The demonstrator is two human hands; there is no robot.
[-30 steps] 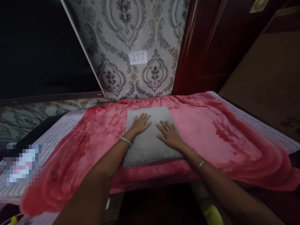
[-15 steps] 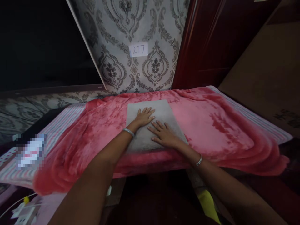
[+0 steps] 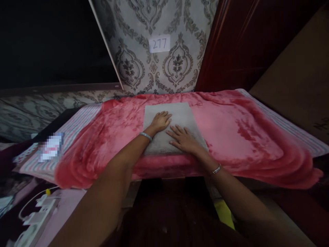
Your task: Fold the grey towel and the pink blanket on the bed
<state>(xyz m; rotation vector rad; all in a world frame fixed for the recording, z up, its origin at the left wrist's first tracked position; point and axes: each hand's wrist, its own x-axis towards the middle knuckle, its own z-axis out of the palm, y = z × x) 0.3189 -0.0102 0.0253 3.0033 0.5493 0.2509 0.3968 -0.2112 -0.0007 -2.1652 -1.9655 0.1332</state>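
A flat grey rectangular piece, which looks like cloth [image 3: 177, 109], lies on a pink and red plush blanket [image 3: 221, 127]. Palm down on its upper middle rests my left hand [image 3: 161, 121], fingers stretched out to the right and a bracelet at the wrist. My right hand [image 3: 183, 139] is spread flat on the lower right part of the grey piece, its fingers pointing up and left. The two hands are close together but apart. Neither one grips anything.
The blanket covers a table with a striped cloth [image 3: 84, 115] showing at both ends. A large dark screen [image 3: 56, 44] stands at the back left. A paper marked 277 [image 3: 159, 43] is on the patterned wall. A white power strip [image 3: 38, 219] lies at lower left.
The camera view has shifted, so the scene sits a little higher and further right. Both hands stay flat on the grey piece; the left hand's fingers lie slightly closer together.
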